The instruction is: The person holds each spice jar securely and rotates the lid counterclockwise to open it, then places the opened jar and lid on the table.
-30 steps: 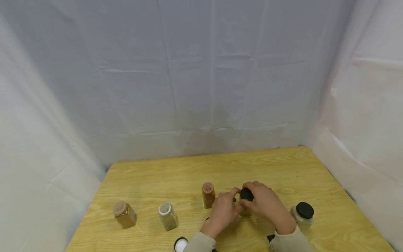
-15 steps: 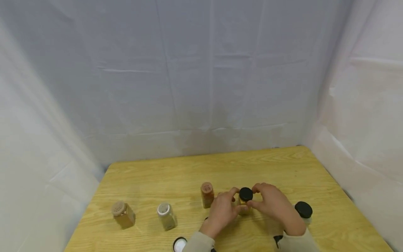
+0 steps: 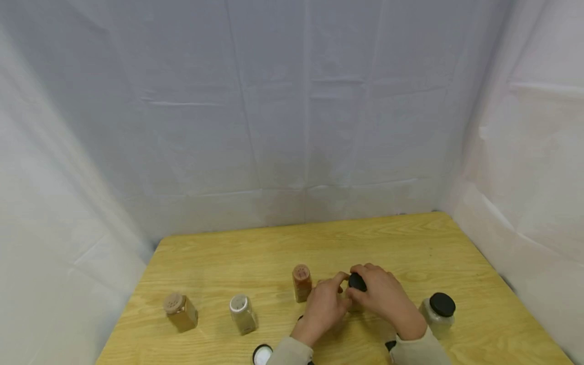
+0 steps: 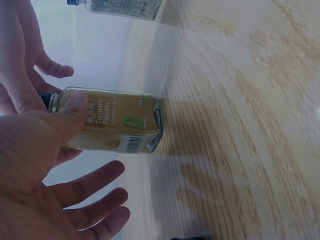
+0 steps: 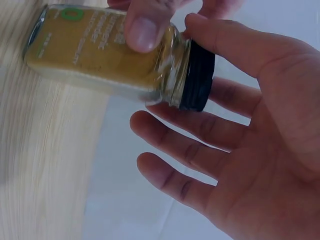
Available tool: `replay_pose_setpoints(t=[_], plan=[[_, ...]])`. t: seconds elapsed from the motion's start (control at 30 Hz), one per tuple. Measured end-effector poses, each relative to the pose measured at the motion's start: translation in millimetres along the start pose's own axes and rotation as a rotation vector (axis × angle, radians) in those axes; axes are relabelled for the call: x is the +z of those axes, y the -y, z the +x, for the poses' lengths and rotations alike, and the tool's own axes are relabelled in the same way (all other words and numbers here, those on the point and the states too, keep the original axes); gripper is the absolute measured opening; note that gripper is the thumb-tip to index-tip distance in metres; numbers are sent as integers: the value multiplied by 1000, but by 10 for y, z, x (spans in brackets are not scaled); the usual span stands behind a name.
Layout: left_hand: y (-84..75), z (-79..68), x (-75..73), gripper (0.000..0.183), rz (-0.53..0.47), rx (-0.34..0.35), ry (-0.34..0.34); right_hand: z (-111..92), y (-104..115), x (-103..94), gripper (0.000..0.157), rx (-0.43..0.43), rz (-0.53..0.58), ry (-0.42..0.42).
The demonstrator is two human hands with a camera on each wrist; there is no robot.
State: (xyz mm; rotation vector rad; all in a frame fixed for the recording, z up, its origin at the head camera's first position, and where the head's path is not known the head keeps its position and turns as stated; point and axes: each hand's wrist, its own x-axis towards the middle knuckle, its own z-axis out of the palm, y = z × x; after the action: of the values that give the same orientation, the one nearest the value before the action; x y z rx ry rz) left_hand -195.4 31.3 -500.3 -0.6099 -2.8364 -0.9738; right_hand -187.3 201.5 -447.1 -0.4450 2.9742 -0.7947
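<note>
A square glass jar of turmeric powder stands upright on the table, its label readable in the left wrist view. My left hand grips the jar's body between thumb and fingers, with the other fingers spread. From above, my right hand pinches the jar's black cap between thumb and fingertips; the cap sits on the jar's neck. In the head view the hands hide most of the jar. Just left of my left hand stands a jar with a reddish-brown perforated top.
A tan-topped shaker jar and a white-topped one stand to the left on the wooden table. A loose black-rimmed lid lies near the front. A black-capped jar stands right, by my forearm. White sheeting surrounds the table.
Half a second ago my right hand was farther right, showing more of the cap; it has moved back left over it. My left hand stays on the jar.
</note>
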Motion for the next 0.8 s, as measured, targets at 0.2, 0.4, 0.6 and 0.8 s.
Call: replay_pose_setpoints(t=[0.2, 0.4, 0.6, 0.8], plan=[[-6, 1, 2, 43, -4, -16, 13, -57, -75, -93, 58, 34, -1, -4], [12, 4, 8, 53, -14, -46, 44, -94, -133, -178, 43, 14, 15, 9], [10, -4, 2, 46, -9, -28, 24, -67, -90, -145, 50, -6, 9, 22], [3, -9, 2, 40, -7, 0, -3, 5, -4, -45, 52, -21, 9, 17]])
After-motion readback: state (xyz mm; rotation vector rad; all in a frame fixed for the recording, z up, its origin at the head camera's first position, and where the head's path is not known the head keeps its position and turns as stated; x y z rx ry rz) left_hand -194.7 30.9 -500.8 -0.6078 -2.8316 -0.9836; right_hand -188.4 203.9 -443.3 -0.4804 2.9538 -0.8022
